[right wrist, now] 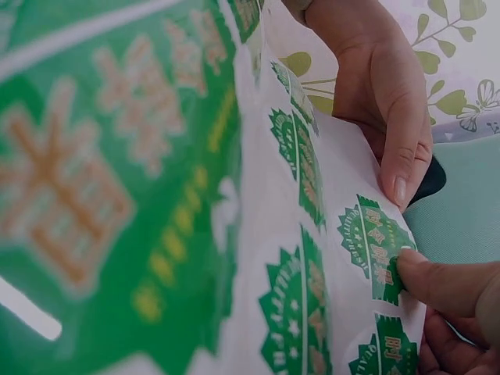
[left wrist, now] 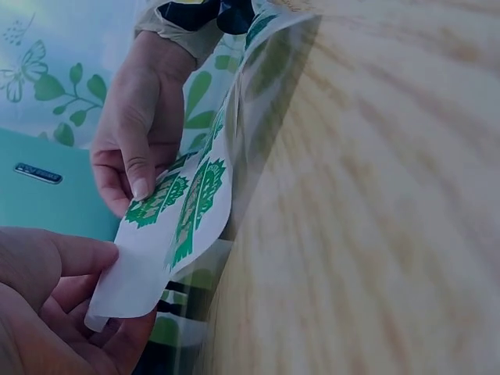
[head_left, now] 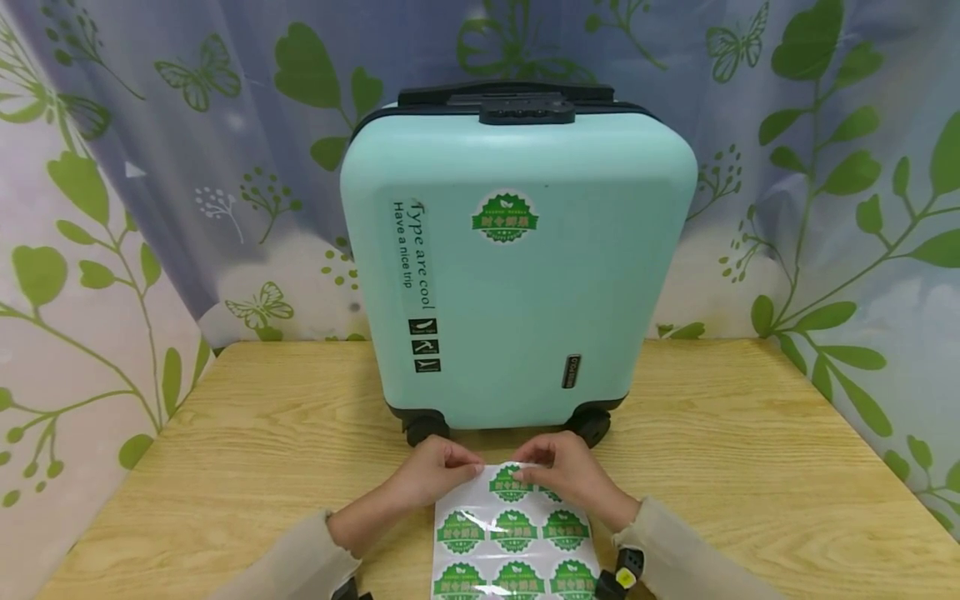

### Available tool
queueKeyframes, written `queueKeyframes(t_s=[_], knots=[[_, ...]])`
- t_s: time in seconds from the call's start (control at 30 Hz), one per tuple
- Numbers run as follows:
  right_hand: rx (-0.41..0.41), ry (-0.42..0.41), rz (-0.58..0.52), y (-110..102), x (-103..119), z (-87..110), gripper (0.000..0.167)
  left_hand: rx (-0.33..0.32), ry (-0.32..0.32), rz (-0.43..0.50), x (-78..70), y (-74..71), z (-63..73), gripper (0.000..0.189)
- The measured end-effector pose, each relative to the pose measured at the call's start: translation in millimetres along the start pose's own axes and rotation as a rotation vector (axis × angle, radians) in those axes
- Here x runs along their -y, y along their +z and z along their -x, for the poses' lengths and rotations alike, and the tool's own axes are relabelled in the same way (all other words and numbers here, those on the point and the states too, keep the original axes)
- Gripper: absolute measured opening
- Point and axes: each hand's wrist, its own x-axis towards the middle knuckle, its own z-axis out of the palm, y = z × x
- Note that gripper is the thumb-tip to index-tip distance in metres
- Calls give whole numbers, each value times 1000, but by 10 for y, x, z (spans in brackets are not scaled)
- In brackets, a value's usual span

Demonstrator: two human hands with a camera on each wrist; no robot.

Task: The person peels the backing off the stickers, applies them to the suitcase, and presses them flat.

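Observation:
A white sheet of green scalloped stickers (head_left: 513, 531) is held up in front of the suitcase. My left hand (head_left: 438, 471) pinches its top left corner between thumb and fingers, where the backing is bare. With its thumb on the top middle sticker (head_left: 510, 483), my right hand (head_left: 568, 473) grips the top edge; its other fingers go behind the sheet. The left wrist view shows the sheet (left wrist: 129, 273) bending over the wooden table. The mint-green suitcase (head_left: 517, 292) stands upright just beyond both hands, with one matching green sticker (head_left: 505, 218) on its upper front.
The suitcase stands on black wheels (head_left: 427, 427) on a light wooden table (head_left: 750, 467). Printed lettering (head_left: 412, 254) and black icons run down its left side, and a small dark badge (head_left: 572, 372) sits low on the right. A leaf-patterned curtain (head_left: 817, 167) hangs behind the table.

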Motion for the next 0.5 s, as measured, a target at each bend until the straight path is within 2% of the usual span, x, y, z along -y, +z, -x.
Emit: queueKeyframes(t_s=[0.33,0.5], knots=[[-2,-17,-72,-3,6,13,14,-6,0,-27,61,-17,-30,17],[1,-32,-64,-48,243,82,11,-4,-3,-23,62,-25,-26,17]])
